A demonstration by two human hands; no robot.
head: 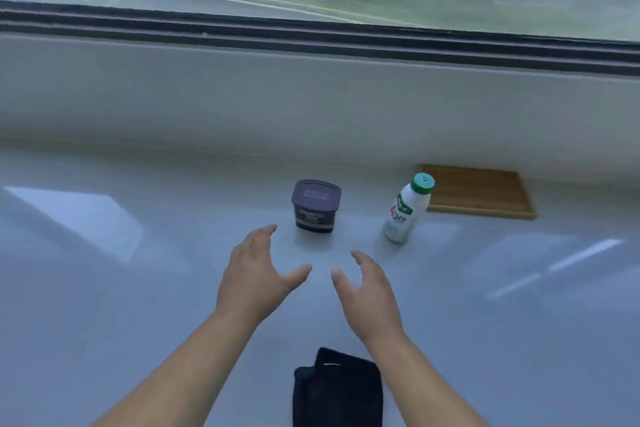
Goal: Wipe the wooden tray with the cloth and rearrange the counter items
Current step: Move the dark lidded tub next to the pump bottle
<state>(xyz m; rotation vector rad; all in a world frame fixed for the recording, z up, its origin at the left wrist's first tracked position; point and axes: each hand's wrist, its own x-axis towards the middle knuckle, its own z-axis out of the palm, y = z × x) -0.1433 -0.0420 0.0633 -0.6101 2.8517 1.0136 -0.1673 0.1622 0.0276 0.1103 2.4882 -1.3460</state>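
Listing what is lying before me on the pale, glossy counter (104, 288), item by item.

Item one: my left hand (254, 282), which I am holding over the counter with the fingers spread apart and the thumb out to the side, gripping nothing. Its fingertips are pointing toward the dark jar and are near it, but I am not touching it.

Item two: my right hand (369, 293), which I am likewise holding open and empty, fingers loosely curved, thumb turned toward the left hand. The two hands are facing each other with bare counter showing between them.

Item three: the dark jar (316, 206), a squat tub with a grey lid, which is standing upright just beyond my hands.

Item four: the white bottle (408, 210), with a green cap and a green-and-red label, which is standing to the right of the jar and apart from it. It is appearing to lean in this wide view.

Item five: the wooden tray (481, 192), which is lying flat at the back of the counter against the wall below the window, just behind and to the right of the bottle. Nothing is resting on it.

Item six: the cloth (337, 392), dark and folded, which is lying on the near edge of the counter between my forearms, well apart from the tray.
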